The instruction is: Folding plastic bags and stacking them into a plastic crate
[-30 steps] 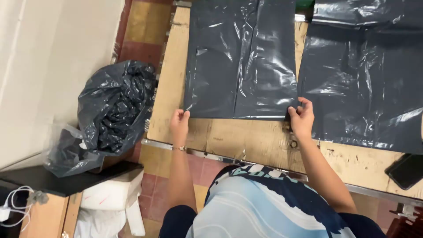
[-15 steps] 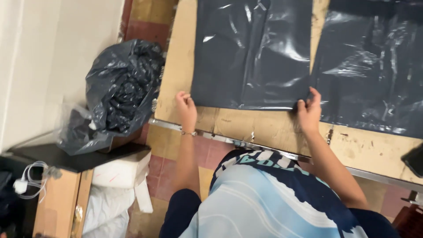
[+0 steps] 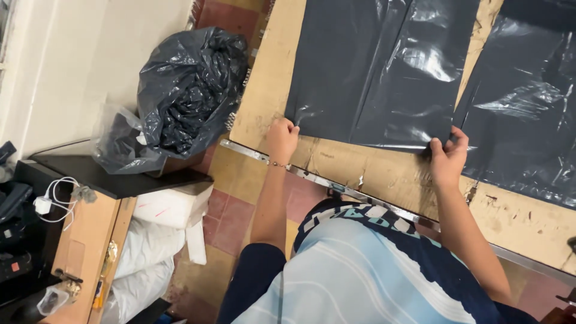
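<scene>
Both arms reach forward over the near edge of the worn wooden tabletop point(image 3: 384, 174). The left hand point(image 3: 281, 138) is curled into a loose fist, its fingers pinching the near left corner of a flat dark grey plastic bag point(image 3: 372, 72). The right hand point(image 3: 449, 157) grips the bag's near right corner, thumb on top and fingers bent around the edge. The bag lies spread flat on the tabletop, stretched between the two hands. A second dark plastic sheet point(image 3: 528, 120) lies just beside it on the right. Left of the tabletop, a stuffed black rubbish bag point(image 3: 192, 90) stands on the floor.
</scene>
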